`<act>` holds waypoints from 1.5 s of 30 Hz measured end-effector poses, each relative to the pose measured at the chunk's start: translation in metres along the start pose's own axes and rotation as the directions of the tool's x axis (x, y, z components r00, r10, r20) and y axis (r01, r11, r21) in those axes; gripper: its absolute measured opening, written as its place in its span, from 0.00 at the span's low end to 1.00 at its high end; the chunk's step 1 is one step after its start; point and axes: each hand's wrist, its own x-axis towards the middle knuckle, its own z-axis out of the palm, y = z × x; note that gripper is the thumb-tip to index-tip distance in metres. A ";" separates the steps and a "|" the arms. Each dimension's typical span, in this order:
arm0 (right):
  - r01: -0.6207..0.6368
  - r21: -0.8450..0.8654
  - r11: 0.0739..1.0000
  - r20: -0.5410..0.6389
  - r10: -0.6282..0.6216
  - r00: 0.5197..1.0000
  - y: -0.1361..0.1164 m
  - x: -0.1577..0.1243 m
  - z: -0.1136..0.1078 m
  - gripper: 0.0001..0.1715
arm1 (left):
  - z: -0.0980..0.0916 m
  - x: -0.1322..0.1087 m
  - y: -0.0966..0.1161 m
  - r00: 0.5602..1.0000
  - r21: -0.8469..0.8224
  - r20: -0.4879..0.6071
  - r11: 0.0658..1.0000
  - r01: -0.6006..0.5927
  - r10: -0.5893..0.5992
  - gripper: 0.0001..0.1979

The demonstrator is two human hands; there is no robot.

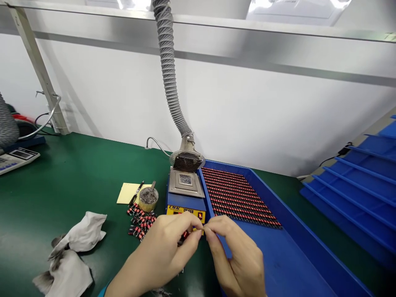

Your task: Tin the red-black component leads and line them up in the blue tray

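My left hand [167,249] is closed, its thumb and forefinger pinched together. A small red-and-black component [185,236] shows in the gap between those fingers, mostly hidden. Tip to tip with it, my right hand [236,255] pinches too; whatever lies between its fingertips is too small to make out. Both hands are in front of a blue solder pot unit [187,201] with a yellow front panel and a square metal top. To the left, a loose pile of red-and-black components [140,220] lies on the green table [89,173], partly behind my left hand.
A blue tray [297,264] on the right holds many neat rows of components [238,196]. A round tin [148,199], a pen [136,194] and yellow paper [125,193] sit beside the unit. White gloves [72,251] lie left. A grey extraction hose [168,68] hangs above.
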 end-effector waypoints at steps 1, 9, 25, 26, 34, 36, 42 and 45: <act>-0.095 0.057 0.994 0.032 0.093 0.995 0.001 0.000 0.001 0.08 | 0.001 0.000 0.000 0.998 0.084 -0.006 0.994 -0.064 0.065 0.08; -0.032 0.230 0.973 -0.039 0.043 0.998 0.010 -0.005 -0.004 0.09 | 0.003 0.001 -0.001 0.969 0.092 -0.178 0.983 -0.156 0.171 0.06; 0.088 0.196 0.977 -0.005 -0.088 0.996 0.007 -0.003 -0.004 0.16 | 0.001 -0.003 0.004 0.985 -0.020 -0.137 0.994 -0.106 0.103 0.06; 0.125 0.126 0.984 -0.011 -0.125 0.992 0.005 -0.003 -0.004 0.15 | 0.002 -0.003 0.003 0.984 -0.006 -0.139 0.993 -0.115 0.113 0.06; -0.309 0.542 0.782 0.163 0.262 0.951 0.010 -0.006 0.000 0.23 | 0.007 -0.001 0.002 0.920 0.222 -0.218 0.934 -0.279 0.327 0.07; -0.155 0.462 0.873 0.028 0.160 0.987 0.011 -0.004 -0.002 0.12 | 0.004 -0.002 0.003 0.947 0.107 -0.228 0.973 -0.205 0.225 0.06; 0.199 0.141 0.970 -0.041 -0.196 0.980 0.007 0.000 -0.002 0.20 | 0.002 -0.003 0.003 0.983 -0.038 -0.154 0.993 -0.108 0.101 0.05; 0.035 0.182 0.983 0.008 -0.037 0.999 0.005 -0.002 0.000 0.10 | 0.006 -0.001 0.002 0.948 0.118 -0.199 0.966 -0.228 0.248 0.06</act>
